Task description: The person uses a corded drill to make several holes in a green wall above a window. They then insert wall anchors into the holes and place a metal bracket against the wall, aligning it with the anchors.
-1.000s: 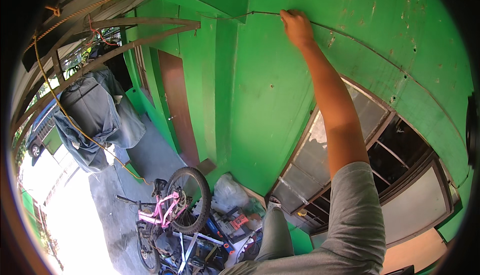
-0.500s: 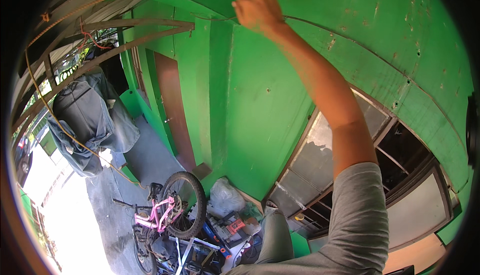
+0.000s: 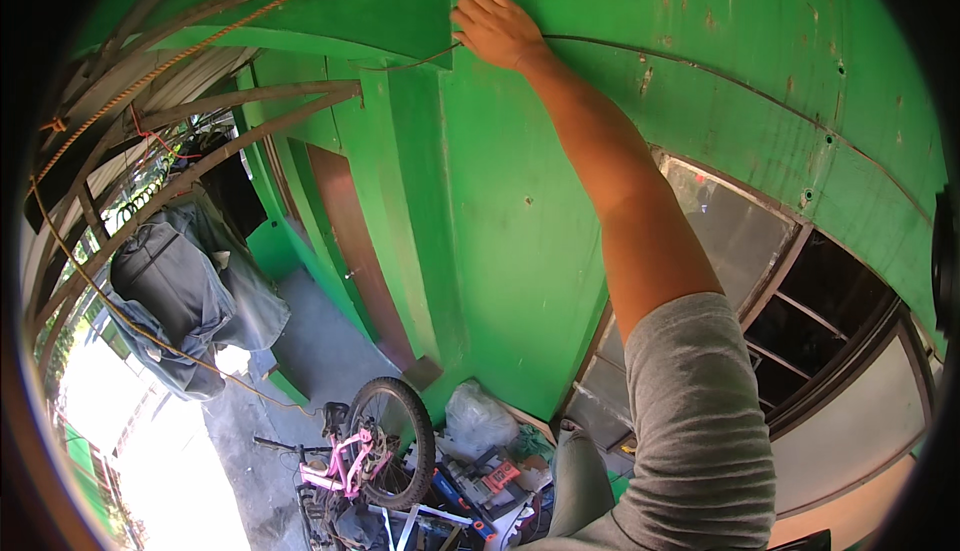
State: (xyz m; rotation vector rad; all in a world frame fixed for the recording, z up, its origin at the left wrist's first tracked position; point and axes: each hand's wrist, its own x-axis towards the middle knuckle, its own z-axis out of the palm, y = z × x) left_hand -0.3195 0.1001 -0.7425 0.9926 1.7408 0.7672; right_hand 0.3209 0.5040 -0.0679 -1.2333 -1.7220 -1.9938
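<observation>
My right hand (image 3: pixel 497 31) is raised against the green wall (image 3: pixel 520 141), back of the hand toward me and fingers curled over the wall's corner edge. Its thumb and fingers close on a thin dark cable (image 3: pixel 640 49). The cable comes out on the left of the hand as a slack, sagging length, and on the right it runs in a long curve across the wall. The fingertips are partly hidden, so the exact grip does not show. My left hand is out of view.
A window with wooden frames (image 3: pixel 800 311) lies below my arm. Lower down are a pink bicycle (image 3: pixel 345 466), a plastic bag (image 3: pixel 478 416) and piled tools (image 3: pixel 490 481). Left are hanging jeans (image 3: pixel 190 281), a yellow rope (image 3: pixel 130 301) and roof beams (image 3: pixel 240 136). A brown door (image 3: pixel 350 241) stands beyond.
The view has tilted and shifted, so the bicycle and window sit lower. My right hand has come a little left and down in the picture, still at the cable.
</observation>
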